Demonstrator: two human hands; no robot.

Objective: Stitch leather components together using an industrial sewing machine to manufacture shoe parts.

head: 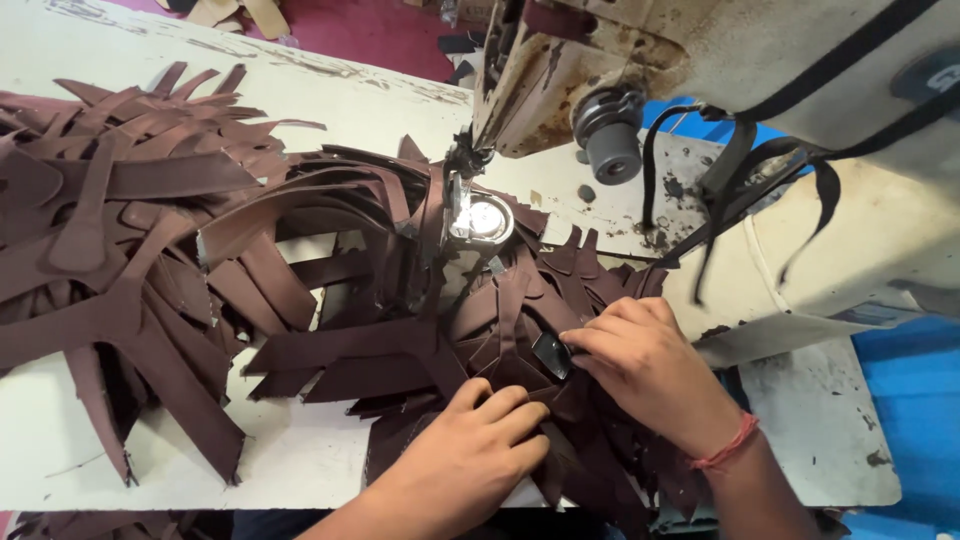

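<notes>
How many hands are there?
2. The left hand presses the brown leather pieces at bottom centre; the right hand pinches them just right of it. None seem hidden.

No packages, labels, signs or screens anywhere in view.

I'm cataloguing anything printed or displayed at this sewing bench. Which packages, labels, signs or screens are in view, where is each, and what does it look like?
None show: no package, label, sign or screen.
Sewing machine: top right, bulky, worn cream body, bare of plates or stickers as far as visible.
Work lamp: by the needle, small, round, lit white; a light, not a display.
Leather pieces: heaped across the table, dark brown, unmarked.
</notes>
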